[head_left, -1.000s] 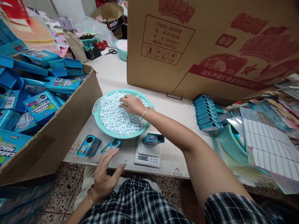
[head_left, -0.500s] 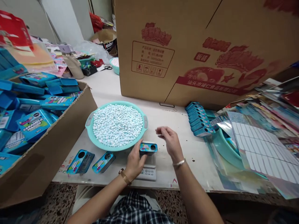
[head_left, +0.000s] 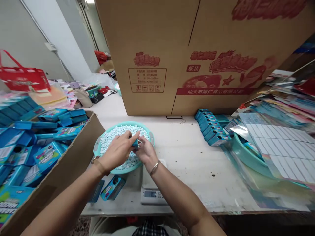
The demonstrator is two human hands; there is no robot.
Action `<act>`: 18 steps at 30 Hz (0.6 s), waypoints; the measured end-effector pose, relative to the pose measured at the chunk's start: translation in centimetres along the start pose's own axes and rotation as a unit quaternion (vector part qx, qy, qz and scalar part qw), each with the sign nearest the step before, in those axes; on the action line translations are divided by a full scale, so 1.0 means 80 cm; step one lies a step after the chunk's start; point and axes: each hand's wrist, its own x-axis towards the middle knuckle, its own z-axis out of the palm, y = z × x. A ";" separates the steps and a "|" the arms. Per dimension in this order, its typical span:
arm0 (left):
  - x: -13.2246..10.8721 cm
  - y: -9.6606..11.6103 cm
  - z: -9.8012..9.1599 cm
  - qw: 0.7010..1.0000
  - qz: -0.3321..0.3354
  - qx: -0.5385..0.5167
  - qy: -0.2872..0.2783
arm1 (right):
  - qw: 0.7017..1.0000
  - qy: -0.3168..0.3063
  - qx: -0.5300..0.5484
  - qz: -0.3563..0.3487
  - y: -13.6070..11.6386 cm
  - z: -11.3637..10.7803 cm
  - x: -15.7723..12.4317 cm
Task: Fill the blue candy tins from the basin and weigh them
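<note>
My left hand is closed round a small blue candy box, mostly covered by the fingers. It is held above a teal basin full of small pale blue and white candies. My right hand meets the box from the other side, its fingertips pinched together at it. What they pinch is too small to tell. Below the right wrist sits a white kitchen scale with nothing on its plate. Two blue boxes, one a candy box with a round dark window, lie in front of the basin.
At left stands an open carton heaped with blue boxes. A large brown carton blocks the back. To the right are a row of blue boxes, another teal basin and sticker sheets.
My left hand has lifted the candy box from over the scale to above the basin. My right hand has moved left to meet it. The camera view has shifted, and the scale is now uncovered.
</note>
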 end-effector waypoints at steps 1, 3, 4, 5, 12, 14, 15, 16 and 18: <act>-0.001 -0.005 -0.002 1.000 -0.003 0.010 -0.007 | 1.000 0.011 0.011 0.016 0.010 0.002 0.008; -0.005 -0.011 -0.005 1.000 -0.011 0.026 0.008 | 0.999 0.005 0.036 0.029 0.025 0.003 0.019; -0.007 -0.011 -0.007 0.999 -0.012 0.038 0.015 | 0.999 -0.005 0.047 0.027 0.030 0.004 0.021; -0.009 -0.011 -0.007 0.998 -0.013 0.052 0.014 | 0.998 -0.015 0.054 0.025 0.034 0.005 0.022; -0.016 -0.015 -0.011 0.998 -0.034 0.057 -0.016 | 0.997 -0.006 0.072 0.026 0.041 0.013 0.014; -0.020 -0.014 -0.015 0.997 -0.036 0.064 0.006 | 0.997 -0.011 0.072 0.022 0.042 0.016 0.011; -0.021 -0.013 -0.016 0.997 -0.037 0.071 0.009 | 0.997 -0.017 0.071 0.019 0.043 0.018 0.010; -0.021 -0.013 -0.016 0.996 -0.038 0.078 0.003 | 0.997 -0.023 0.071 0.019 0.044 0.019 0.009; -0.020 -0.012 -0.013 0.995 -0.040 0.089 -0.025 | 0.996 -0.027 0.073 0.030 0.048 0.021 0.010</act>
